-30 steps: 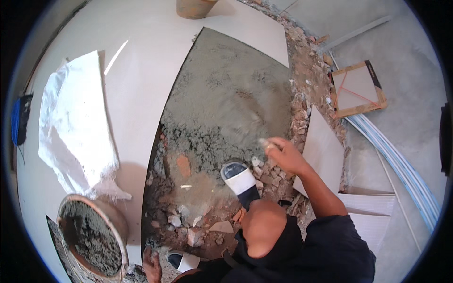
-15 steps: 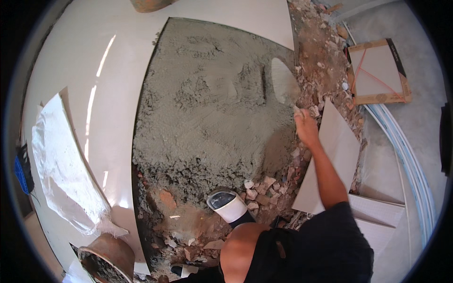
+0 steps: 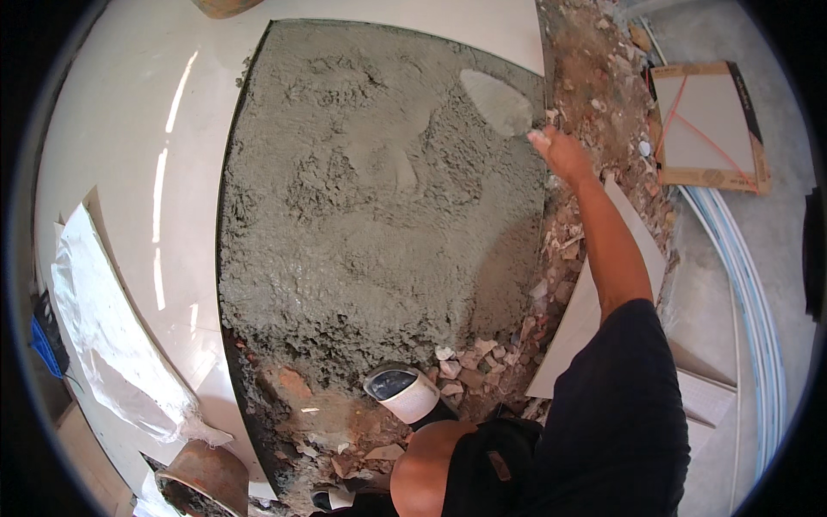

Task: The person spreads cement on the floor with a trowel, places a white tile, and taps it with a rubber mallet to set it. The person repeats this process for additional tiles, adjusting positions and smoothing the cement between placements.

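My right hand (image 3: pixel 565 157) is closed round the handle of a trowel (image 3: pixel 497 102). The trowel's broad pale blade points to the far left over wet grey mortar (image 3: pixel 336 250), near the far right corner of the bed. Smoothed patches and rough hollows mark the mortar, and its near edge is lumpy and ragged. Whether the blade touches the surface, I cannot tell. My left hand does not show.
Large pale tiles (image 3: pixel 129 129) border the mortar at left and far side. A white sack (image 3: pixel 112 319) and a mortar bucket (image 3: pixel 211 474) lie left. Rubble (image 3: pixel 482 362), a loose tile (image 3: pixel 573 327), a strapped tile box (image 3: pixel 706 125) and pipes (image 3: pixel 741 284) are right.
My right hand has moved farther away with the trowel, onto the far right part of the mortar. The blade has turned to point more to the left. The view has shifted slightly.
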The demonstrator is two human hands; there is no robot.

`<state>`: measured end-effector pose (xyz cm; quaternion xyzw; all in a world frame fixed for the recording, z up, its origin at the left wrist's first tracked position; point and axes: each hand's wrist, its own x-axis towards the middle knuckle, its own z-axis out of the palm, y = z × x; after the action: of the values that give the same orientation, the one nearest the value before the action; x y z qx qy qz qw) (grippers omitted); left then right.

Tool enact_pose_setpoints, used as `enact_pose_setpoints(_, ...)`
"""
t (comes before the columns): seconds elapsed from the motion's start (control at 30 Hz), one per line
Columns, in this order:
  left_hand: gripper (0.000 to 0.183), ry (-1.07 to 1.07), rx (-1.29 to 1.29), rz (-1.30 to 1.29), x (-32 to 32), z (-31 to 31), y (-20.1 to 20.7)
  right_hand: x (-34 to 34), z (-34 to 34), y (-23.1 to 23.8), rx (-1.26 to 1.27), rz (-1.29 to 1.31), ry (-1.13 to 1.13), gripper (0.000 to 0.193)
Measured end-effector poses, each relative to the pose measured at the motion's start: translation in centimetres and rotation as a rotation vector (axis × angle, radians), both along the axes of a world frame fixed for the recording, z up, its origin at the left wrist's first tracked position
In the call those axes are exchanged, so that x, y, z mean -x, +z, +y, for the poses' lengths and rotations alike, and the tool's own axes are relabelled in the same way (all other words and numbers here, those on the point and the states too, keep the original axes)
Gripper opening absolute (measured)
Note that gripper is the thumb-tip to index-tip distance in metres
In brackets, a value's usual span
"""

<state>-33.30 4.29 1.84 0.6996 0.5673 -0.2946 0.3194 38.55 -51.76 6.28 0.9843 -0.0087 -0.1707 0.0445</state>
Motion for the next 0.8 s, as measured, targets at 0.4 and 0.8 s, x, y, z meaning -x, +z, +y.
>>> enact_pose_setpoints(0.4, 0.063, 0.037, 0.005, -0.015, -0.7, 0.9, -1.7, 4.4, 1.1, 1.8, -0.823, 0.089, -0.722, 0.053)
enact_pose_setpoints(0.8, 0.062, 0.038, 0.007, -0.030, -1.5, 1.5, -2.4, -3.1, 17.9, -0.8, -0.980, 0.246, -0.605, 0.052)
